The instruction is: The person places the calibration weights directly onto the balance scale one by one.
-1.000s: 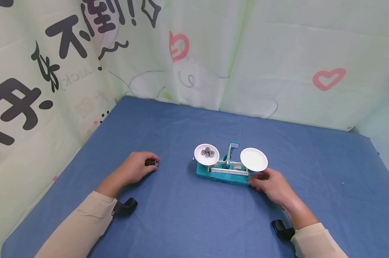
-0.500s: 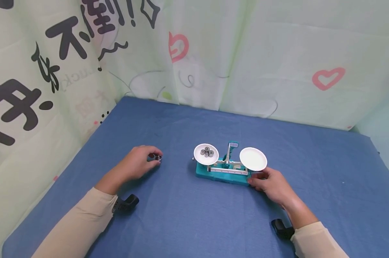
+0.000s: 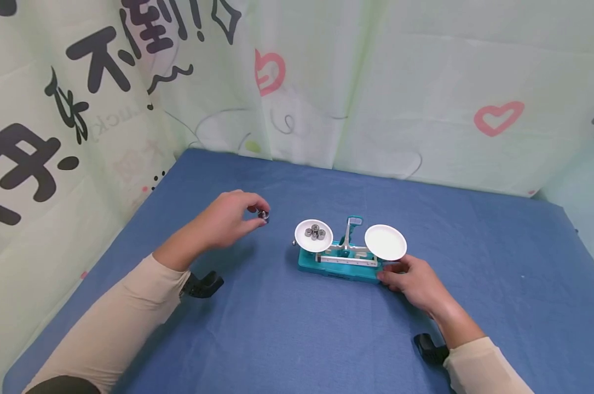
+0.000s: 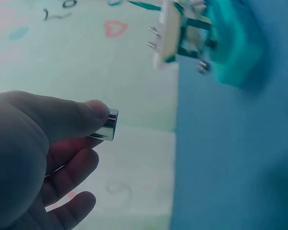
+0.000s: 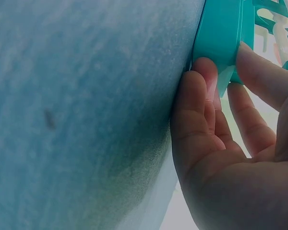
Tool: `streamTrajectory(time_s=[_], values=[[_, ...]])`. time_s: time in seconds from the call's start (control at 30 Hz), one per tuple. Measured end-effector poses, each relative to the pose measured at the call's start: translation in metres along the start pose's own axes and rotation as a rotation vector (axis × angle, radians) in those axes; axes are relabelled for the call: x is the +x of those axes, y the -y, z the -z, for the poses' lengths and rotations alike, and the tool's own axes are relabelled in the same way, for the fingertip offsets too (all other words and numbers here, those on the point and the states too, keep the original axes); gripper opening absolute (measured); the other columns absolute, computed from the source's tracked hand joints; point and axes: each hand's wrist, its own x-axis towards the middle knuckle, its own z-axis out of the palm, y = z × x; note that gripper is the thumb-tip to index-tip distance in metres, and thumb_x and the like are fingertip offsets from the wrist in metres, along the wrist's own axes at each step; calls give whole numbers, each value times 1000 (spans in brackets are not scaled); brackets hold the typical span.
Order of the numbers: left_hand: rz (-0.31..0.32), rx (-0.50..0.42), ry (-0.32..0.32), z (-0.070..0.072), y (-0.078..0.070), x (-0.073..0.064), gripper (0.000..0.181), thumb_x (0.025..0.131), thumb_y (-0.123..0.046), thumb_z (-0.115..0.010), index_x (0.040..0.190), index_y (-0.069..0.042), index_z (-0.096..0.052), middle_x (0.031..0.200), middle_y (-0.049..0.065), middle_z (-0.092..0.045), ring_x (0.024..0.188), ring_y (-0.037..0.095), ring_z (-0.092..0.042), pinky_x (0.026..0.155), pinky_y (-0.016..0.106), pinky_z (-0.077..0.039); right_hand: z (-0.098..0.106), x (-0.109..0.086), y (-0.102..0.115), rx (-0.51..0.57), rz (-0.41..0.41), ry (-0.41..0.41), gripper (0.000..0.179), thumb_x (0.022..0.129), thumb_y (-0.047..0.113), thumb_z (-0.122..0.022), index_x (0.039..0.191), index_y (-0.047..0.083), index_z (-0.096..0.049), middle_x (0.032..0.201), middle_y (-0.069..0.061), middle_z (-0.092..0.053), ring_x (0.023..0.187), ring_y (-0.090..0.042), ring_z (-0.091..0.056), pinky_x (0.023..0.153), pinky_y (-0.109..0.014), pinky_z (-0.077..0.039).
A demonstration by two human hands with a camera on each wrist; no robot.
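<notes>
A teal balance scale [image 3: 342,265] with two white pans stands on the blue cloth. Its left pan [image 3: 301,244] bears several small metal weights [image 3: 315,232], while the right pan [image 3: 385,242] holds nothing. My left hand [image 3: 226,220] is raised to the left of the scale, pinching a shiny metal weight [image 4: 107,128] between thumb and fingers. At the other end, my right hand [image 3: 411,283] grips the right end of the teal base [image 5: 220,36]. There, the thumb lies along one side and the fingers on the other, close by the cloth.
The blue cloth [image 3: 287,339] covers the table. A pale printed curtain [image 3: 415,82] hangs along its back and left sides. Each wrist wears a black camera, the left camera [image 3: 204,285] and the right camera [image 3: 430,349].
My left hand has lifted and moved right and away from me, toward the left pan, carrying the weight. My right hand has stayed at the scale's base.
</notes>
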Motion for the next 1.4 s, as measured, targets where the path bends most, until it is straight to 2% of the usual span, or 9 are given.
streamTrajectory(time_s=[0.1, 0.27, 0.5, 0.8, 1.1, 1.27, 1.4], values=[[-65, 6, -2, 5, -12, 10, 21, 92, -16, -74, 112, -9, -72, 104, -1, -69, 102, 21, -58, 94, 42, -43, 0, 0, 0, 4, -1, -5, 41, 92, 10, -70, 126, -10, -56, 114, -23, -63, 91, -24, -65, 77, -36, -55], [-138, -17, 21, 5, -32, 25, 18, 93, -16, -73, 111, -12, -73, 103, -4, -69, 102, 19, -58, 93, 39, -43, 0, 0, -1, 2, 6, -6, 42, 92, 11, -70, 126, -10, -55, 114, -24, -63, 90, -24, -65, 76, -37, -55], [-169, -23, 76, 2, -56, 38, 18, 95, -15, -70, 113, -14, -71, 105, -5, -67, 105, 16, -55, 93, 34, -44, -1, 0, 0, 1, 10, -9, 43, 92, 12, -70, 126, -10, -56, 115, -25, -63, 89, -24, -66, 76, -37, -55], [-232, -42, 99, -6, -78, 51, 20, 96, -17, -69, 115, -12, -70, 108, -5, -67, 106, 15, -55, 95, 31, -42, 0, -2, 1, -1, 5, -13, 42, 92, 11, -70, 126, -10, -56, 114, -24, -63, 89, -24, -66, 76, -37, -55], [-248, -66, 162, -20, -101, 64, 21, 97, -23, -68, 117, -15, -68, 113, -5, -66, 109, 14, -55, 96, 28, -42, -1, -3, 1, 2, -10, -10, 43, 93, 13, -71, 127, -9, -56, 113, -23, -63, 89, -24, -65, 78, -39, -56], [-277, -5, 165, -29, -113, 72, 19, 98, -27, -68, 114, -19, -69, 112, -9, -67, 109, 11, -51, 101, 34, -37, 0, -3, 1, -3, -4, -9, 42, 94, 13, -70, 127, -8, -56, 112, -21, -63, 88, -24, -65, 77, -39, -55], [-281, 27, 165, -37, -121, 78, 17, 98, -30, -67, 113, -22, -69, 111, -13, -67, 107, 10, -49, 99, 38, -34, 0, -3, 0, 3, -1, -4, 41, 94, 14, -70, 126, -8, -56, 111, -20, -64, 88, -24, -65, 77, -38, -55]])
